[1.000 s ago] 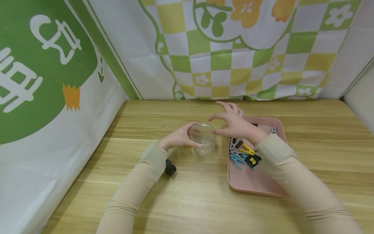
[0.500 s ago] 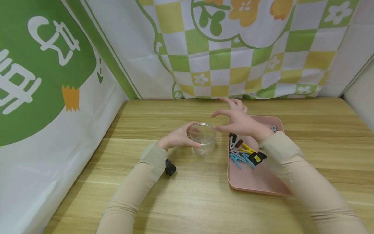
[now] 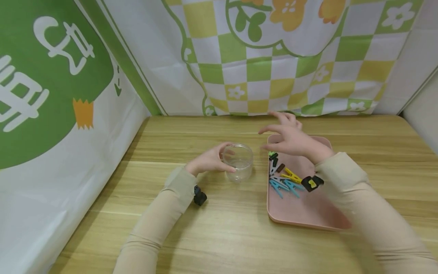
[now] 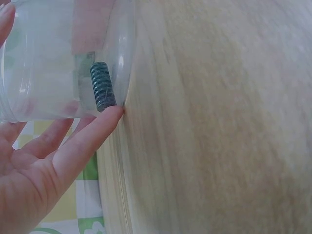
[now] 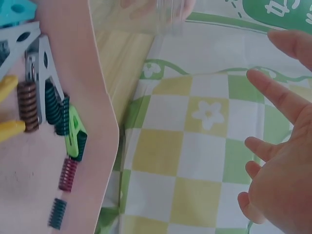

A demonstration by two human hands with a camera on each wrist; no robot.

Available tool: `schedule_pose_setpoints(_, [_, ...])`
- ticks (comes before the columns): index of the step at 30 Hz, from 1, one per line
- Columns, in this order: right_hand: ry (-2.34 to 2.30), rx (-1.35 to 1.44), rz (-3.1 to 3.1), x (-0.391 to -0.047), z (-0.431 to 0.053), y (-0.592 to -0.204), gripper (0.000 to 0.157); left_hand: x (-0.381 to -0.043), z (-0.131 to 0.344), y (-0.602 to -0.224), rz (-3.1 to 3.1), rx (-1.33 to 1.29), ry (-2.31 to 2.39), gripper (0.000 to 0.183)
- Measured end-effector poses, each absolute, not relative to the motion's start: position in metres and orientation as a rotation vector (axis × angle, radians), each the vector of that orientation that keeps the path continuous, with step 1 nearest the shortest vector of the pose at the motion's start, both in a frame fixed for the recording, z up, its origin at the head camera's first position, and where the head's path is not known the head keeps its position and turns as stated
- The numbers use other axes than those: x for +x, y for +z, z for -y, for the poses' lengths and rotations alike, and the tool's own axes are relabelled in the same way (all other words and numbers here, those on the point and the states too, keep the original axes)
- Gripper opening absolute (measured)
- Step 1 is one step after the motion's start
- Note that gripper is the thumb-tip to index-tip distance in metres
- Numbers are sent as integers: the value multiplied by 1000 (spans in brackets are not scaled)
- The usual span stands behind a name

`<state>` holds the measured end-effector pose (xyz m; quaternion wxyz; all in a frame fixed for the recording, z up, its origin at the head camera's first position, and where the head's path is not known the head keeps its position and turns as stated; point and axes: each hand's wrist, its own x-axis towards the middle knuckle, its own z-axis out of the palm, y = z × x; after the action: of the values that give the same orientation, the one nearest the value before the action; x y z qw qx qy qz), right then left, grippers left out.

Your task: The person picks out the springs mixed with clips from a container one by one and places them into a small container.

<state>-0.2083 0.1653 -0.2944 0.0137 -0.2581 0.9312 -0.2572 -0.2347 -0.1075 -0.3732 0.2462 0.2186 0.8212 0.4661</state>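
Far left there's white lettering (image 3: 39,32) on green cloth (image 3: 44,137), can't read it. Left hand (image 3: 211,160) curls around a clear round plastic jar (image 3: 243,164), dark-green coil spring (image 4: 102,87) inside; right hand (image 3: 292,140), fingers spread, hovers over the neighbouring pink rectangular tray (image 3: 297,213).

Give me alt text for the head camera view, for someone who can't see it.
A person's left hand grips a clear jar on a wooden table. The right hand, holding nothing, hangs near the far end of a pink tray holding yellow, blue and grey clips.
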Motion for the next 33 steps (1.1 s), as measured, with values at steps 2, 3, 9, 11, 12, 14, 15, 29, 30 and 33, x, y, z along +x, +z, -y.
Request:
schedule_pose_setpoints(2, [-808,-804,-2901,-208,-169,-293,34,-235,108,-373,-2234,588,1275,89])
schedule_pose_setpoints(3, [-813,-804,-2900,-207,-170,-292,34,-235,108,-372,-2227,581,1280,89])
schedule_pose_setpoints(9, [-830,-779,-2890,-205,-177,-290,32,-235,108,-372,-2208,565,1297,89])
schedule_pose_setpoints(11, [-819,-778,-2892,-205,-180,-290,31,-235,108,-373,-2214,572,1293,89])
schedule_pose_setpoints(12, [-807,-780,-2891,-205,-181,-291,31,-235,108,-373,-2216,575,1292,89])
schedule_pose_setpoints(14, [-789,-780,-2887,-204,-185,-293,31,-235,108,-373,-2220,584,1289,89])
schedule_pose_setpoints(15, [-783,-777,-2881,-204,-187,-294,32,-235,109,-374,-2222,587,1288,89])
schedule_pose_setpoints(29, [-834,-680,-2816,-197,-207,-327,45,-235,108,-375,-2224,587,1292,89])
schedule_pose_setpoints(30, [-840,-675,-2816,-197,-207,-330,43,-235,108,-375,-2223,588,1294,89])
schedule_pose_setpoints(33, [-866,-662,-2809,-196,-209,-339,39,-235,108,-376,-2218,589,1300,88])
